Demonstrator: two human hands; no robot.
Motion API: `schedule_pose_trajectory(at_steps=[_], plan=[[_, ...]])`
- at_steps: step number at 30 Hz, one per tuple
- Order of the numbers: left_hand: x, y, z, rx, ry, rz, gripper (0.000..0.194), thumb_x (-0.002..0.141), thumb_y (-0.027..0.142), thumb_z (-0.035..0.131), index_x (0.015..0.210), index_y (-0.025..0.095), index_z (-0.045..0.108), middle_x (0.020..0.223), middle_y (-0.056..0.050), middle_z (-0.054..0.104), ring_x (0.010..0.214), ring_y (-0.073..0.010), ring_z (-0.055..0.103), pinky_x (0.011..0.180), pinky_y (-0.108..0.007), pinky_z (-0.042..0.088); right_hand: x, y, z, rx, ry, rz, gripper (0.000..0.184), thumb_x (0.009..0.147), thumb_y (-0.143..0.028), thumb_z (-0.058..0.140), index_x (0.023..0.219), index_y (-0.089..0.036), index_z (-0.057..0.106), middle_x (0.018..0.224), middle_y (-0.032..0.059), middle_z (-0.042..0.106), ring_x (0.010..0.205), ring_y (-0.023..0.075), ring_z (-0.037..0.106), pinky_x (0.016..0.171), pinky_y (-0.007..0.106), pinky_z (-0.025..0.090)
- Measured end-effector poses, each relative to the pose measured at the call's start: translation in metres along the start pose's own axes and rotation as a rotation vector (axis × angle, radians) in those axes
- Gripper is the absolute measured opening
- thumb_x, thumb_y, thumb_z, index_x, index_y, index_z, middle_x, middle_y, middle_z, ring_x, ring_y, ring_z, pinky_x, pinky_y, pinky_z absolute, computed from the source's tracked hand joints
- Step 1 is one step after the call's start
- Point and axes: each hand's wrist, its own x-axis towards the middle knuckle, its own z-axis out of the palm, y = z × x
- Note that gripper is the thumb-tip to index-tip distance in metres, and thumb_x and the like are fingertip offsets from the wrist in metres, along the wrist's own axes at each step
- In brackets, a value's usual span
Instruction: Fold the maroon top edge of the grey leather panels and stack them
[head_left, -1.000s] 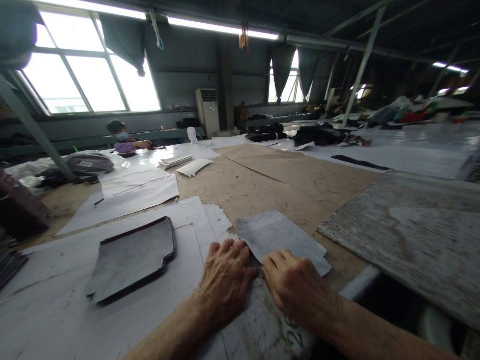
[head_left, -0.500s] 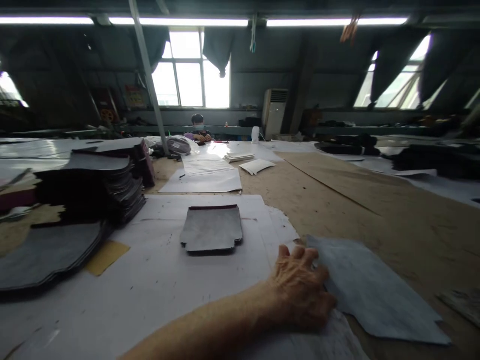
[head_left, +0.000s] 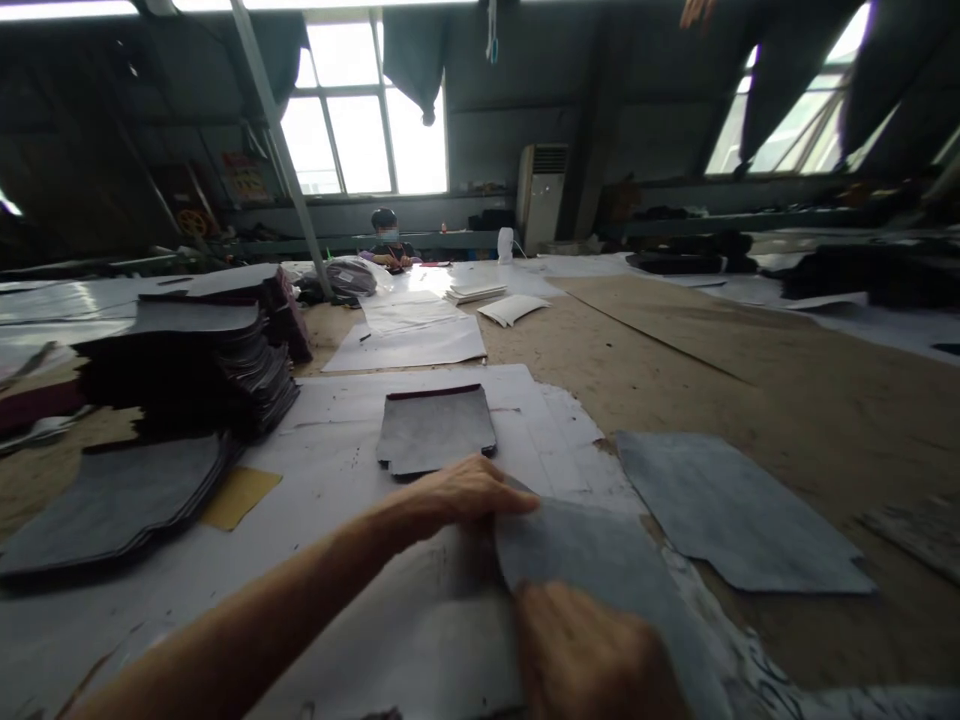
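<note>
My left hand [head_left: 480, 490] reaches in from the lower left and pinches the upper left corner of a grey sheet [head_left: 600, 545], thumb on top. Lower down, my right hand [head_left: 592, 645] is closed at the same sheet's left edge; it is blurred and its fingertips are hidden. That sheet slants over the white paper [head_left: 360, 600]. Just beyond my left hand lies a small pile of notched grey pieces [head_left: 437, 430] with dark edges. To the right, another notched grey sheet [head_left: 739, 510] lies flat on the brown tabletop.
A tall stack of dark-edged pieces [head_left: 187, 365] stands at the left, with a lower grey stack [head_left: 120, 500] before it. A yellow card [head_left: 241, 497] lies beside that. White sheets [head_left: 514, 308] lie farther back. A masked person [head_left: 390, 245] sits across the table near a pole [head_left: 281, 150].
My left hand has moved left from the right-hand grey sheet and holds a grey sheet's corner. My right hand has come into view at that sheet. The view has tilted downward.
</note>
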Motion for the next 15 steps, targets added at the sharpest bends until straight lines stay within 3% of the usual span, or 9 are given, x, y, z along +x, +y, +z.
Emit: schedule_pose_trajectory(at_steps=[4, 8, 12, 15], plan=[[-0.015, -0.023, -0.026, 0.092, 0.062, -0.076, 0.029, 0.058, 0.034, 0.066, 0.080, 0.015, 0.067, 0.066, 0.000, 0.061, 0.065, -0.0160, 0.056, 0.055, -0.022, 0.040, 0.021, -0.049, 0.044, -0.041, 0.176, 0.023, 0.028, 0.069, -0.004, 0.029, 0.051, -0.018, 0.046, 0.046, 0.0049, 0.038, 0.039, 0.0174, 0.034, 0.041, 0.034, 0.009], [-0.018, -0.035, -0.032, 0.186, 0.134, -0.070, 0.030, 0.054, 0.028, 0.066, 0.082, 0.018, 0.067, 0.064, 0.003, 0.059, 0.062, -0.0135, 0.052, 0.053, -0.021, 0.037, 0.024, -0.070, 0.059, -0.071, 0.180, 0.023, 0.031, 0.070, -0.003, 0.028, 0.050, -0.017, 0.048, 0.045, 0.0059, 0.038, 0.038, 0.0177, 0.034, 0.041, 0.033, 0.008], [-0.017, -0.036, -0.024, 0.316, 0.244, -0.009, 0.025, 0.053, 0.022, 0.066, 0.078, 0.018, 0.067, 0.063, 0.002, 0.057, 0.060, -0.0132, 0.050, 0.053, -0.022, 0.035, 0.023, -0.072, 0.057, 0.002, 0.151, 0.069, 0.037, 0.079, -0.010, 0.029, 0.049, -0.016, 0.048, 0.044, 0.0057, 0.042, 0.037, 0.0172, 0.037, 0.038, 0.030, 0.013], [-0.020, -0.037, -0.018, 0.388, 0.312, 0.055, 0.019, 0.056, 0.017, 0.062, 0.075, 0.018, 0.066, 0.067, 0.001, 0.059, 0.063, -0.0141, 0.051, 0.058, -0.024, 0.038, 0.030, -0.049, 0.043, 0.294, 0.006, -0.053, 0.042, 0.087, -0.028, 0.038, 0.048, -0.017, 0.049, 0.043, 0.0016, 0.044, 0.036, 0.0129, 0.040, 0.034, 0.026, 0.021]])
